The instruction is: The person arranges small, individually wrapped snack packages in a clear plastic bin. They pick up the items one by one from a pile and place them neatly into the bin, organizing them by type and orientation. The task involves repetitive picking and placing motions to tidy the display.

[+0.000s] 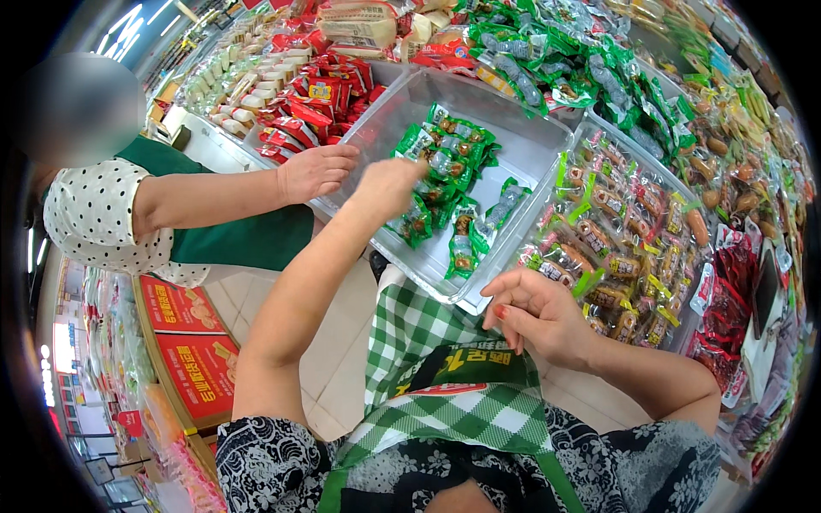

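Left hand [389, 184] reaching into clear bin [522, 150], fingers curled down onto green packets [449, 158] — grip itself hidden behind the knuckles, cannot tell whether anything is grasped. Right hand [534, 316] held just off the near corner of that bin, above checked apron [445, 376], fingers loosely bent, holding nothing visible.

Clear bin mostly bare at its far and right parts; green packets heaped along its left-middle, a few strewn toward the near rim, each green-ended with a see-through centre showing brown contents. Next bin [599, 128] to the right packed full with sausage packets [616, 239] — clear wrap, green and yellow labels, reddish-brown pieces inside. Red packets [312, 107] piled left of the clear bin, pale wrapped bars [235, 81] in rows beyond them. More green bags [581, 68] heaped behind, dark red packs [727, 299] at far right.

Another person's hand [316, 171] resting open on the left rim of the clear bin, close beside the left hand; dotted sleeve [94, 214] and green apron behind it. Red cartons [184, 342] stacked on the floor at lower left.
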Available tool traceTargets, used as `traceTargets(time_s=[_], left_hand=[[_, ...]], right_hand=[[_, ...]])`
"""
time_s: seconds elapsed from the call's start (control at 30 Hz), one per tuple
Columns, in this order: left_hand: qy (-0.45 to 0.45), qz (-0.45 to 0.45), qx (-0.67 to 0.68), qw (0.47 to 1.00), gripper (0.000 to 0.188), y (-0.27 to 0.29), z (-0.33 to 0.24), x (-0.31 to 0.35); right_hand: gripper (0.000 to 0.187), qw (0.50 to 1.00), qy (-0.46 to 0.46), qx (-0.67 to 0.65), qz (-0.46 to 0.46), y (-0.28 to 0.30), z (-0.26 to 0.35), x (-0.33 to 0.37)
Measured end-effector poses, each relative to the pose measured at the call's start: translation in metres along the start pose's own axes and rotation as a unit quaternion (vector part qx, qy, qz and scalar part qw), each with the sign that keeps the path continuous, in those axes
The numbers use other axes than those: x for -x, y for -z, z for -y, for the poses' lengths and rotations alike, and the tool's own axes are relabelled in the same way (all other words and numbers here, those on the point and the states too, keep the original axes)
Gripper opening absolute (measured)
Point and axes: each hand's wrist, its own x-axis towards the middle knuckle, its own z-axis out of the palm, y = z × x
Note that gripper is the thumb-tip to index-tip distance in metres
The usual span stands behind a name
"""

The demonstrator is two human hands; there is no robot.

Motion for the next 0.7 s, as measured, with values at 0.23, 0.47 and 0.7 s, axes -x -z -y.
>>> traceTargets(time_s=[0.23,0.47,0.7], left_hand=[[-0.146,0.256,0.025,0.955,0.046,-0.007,-0.023,0.001],[-0.06,0.222,-0.019,0.973,0.029,-0.022,-0.013,-0.005],[0.003,0.152,0.002,0.988,0.03,-0.017,-0.022,-0.004]], right_hand=[[0.027,1.0,0.009,-0.001,0.004,0.001,-0.003,-0.002],[0.027,1.0,0.012,-0.004,0.009,0.0,-0.003,0.001],[0.027,1.0,0.005,-0.001,0.008,-0.001,-0.001,0.0]])
